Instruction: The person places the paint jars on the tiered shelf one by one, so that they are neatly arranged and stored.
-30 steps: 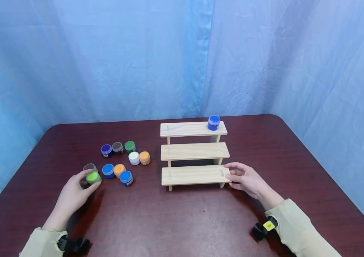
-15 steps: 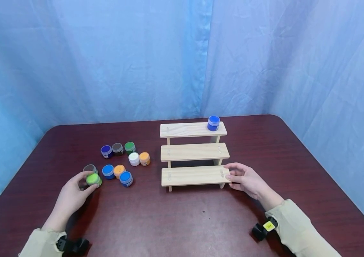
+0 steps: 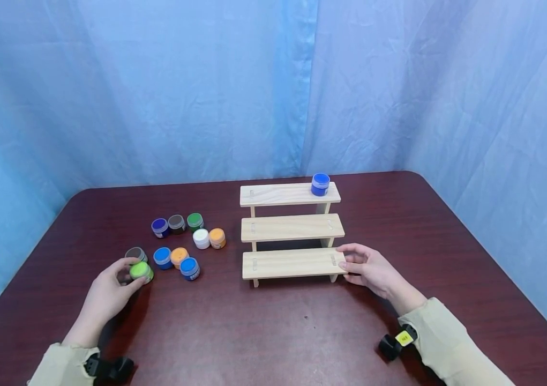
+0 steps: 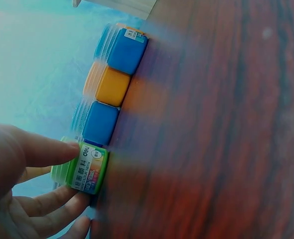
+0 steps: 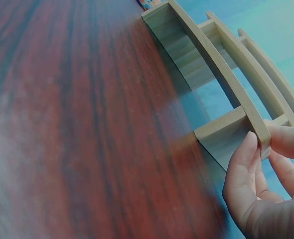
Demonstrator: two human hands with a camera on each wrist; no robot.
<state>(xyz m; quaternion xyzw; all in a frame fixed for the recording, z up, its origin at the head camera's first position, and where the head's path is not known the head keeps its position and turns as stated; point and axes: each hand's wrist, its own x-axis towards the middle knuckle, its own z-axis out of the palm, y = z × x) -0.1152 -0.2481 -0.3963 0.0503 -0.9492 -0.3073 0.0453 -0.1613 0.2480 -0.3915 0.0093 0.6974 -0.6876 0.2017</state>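
Observation:
At the left of the table my left hand (image 3: 109, 289) pinches a light green paint jar (image 3: 141, 271) between thumb and fingers. Its printed label (image 4: 88, 167) faces the left wrist camera, and the jar stands at the table surface. Just behind it is a dark grey-lidded jar (image 3: 135, 252), partly covered by the fingers. My right hand (image 3: 372, 271) grips the right end of the lowest step of a three-tier wooden display stand (image 3: 292, 264). In the right wrist view, thumb and fingers close on that step's corner (image 5: 259, 130). A blue paint jar (image 3: 320, 184) stands on the top step's right side.
Several jars stand between the left hand and the stand, among them a blue jar (image 3: 189, 268), an orange jar (image 3: 179, 257), a white jar (image 3: 201, 238) and a green jar (image 3: 195, 221). Blue curtains (image 3: 196, 96) hang behind the dark red table (image 3: 273, 332).
The light green jar has shifted very slightly toward the table's front, with the left thumb now lower on its side. The right hand and the stand stay in place.

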